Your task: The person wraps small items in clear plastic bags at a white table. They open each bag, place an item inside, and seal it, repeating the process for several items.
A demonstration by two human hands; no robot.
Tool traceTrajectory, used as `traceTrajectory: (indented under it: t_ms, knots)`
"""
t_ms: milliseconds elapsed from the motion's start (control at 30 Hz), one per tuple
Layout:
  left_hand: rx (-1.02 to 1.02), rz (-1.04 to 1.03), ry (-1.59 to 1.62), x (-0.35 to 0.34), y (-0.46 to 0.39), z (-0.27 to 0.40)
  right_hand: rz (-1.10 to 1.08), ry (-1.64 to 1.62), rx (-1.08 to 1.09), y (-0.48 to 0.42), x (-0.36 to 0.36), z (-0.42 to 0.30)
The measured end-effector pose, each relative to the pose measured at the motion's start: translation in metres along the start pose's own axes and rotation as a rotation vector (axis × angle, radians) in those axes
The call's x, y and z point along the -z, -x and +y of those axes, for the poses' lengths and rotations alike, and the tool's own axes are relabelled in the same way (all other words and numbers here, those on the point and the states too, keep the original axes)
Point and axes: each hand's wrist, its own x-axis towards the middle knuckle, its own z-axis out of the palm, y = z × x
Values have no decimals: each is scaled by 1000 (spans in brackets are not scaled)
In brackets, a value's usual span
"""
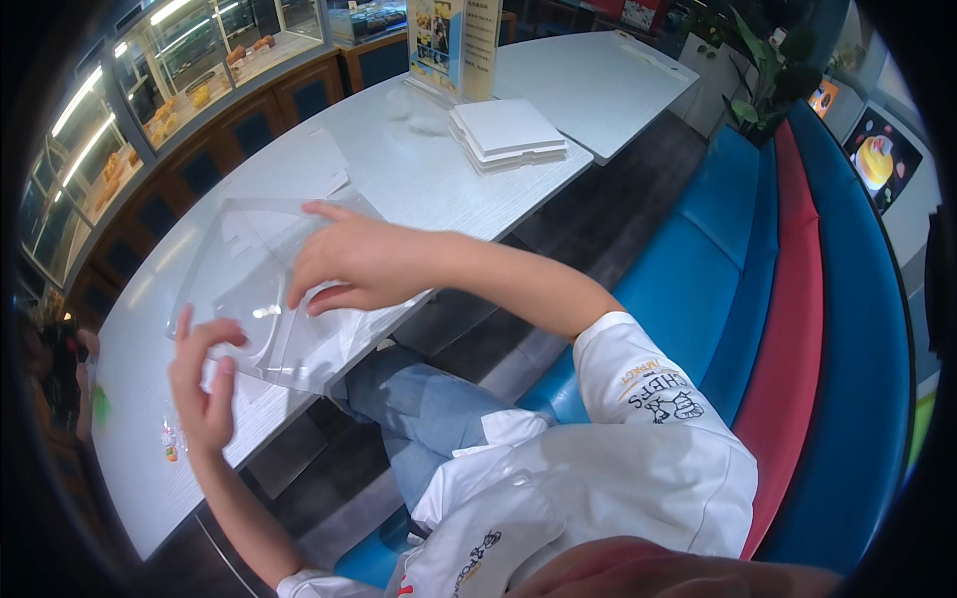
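Note:
A creased, transparent plastic sheet or flattened clear box (202, 276) lies on the white wood-grain table (419, 179) before me. My right hand (351, 258) is over its right part, palm down, with the fingers bent and apart. Whether those fingertips touch the plastic cannot be told. My left hand (205, 381) is at the near left edge of the sheet, slightly blurred. Its fingers curl with a gap to the thumb, and nothing shows between them. White paper (329, 161) pokes out beyond the far side of the plastic.
Stacked white flat boxes (512, 131) sit near a printed table sign (452, 52). A small charm in clear wrapping (170, 441) lies left of my left hand. A blue bench (673, 254) runs along the right. Glass bakery cases (187, 82) stand beyond the table.

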Motion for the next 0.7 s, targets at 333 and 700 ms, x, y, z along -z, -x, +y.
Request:
traceTrajectory:
  t_ms: [333,700]
  knots:
    - [156,-94,131,-5,-9,19,-35,-4,-27,-20,-10,-17]
    - [341,-325,164,6,-21,33,-57,-272,-178,-28,-10,-18]
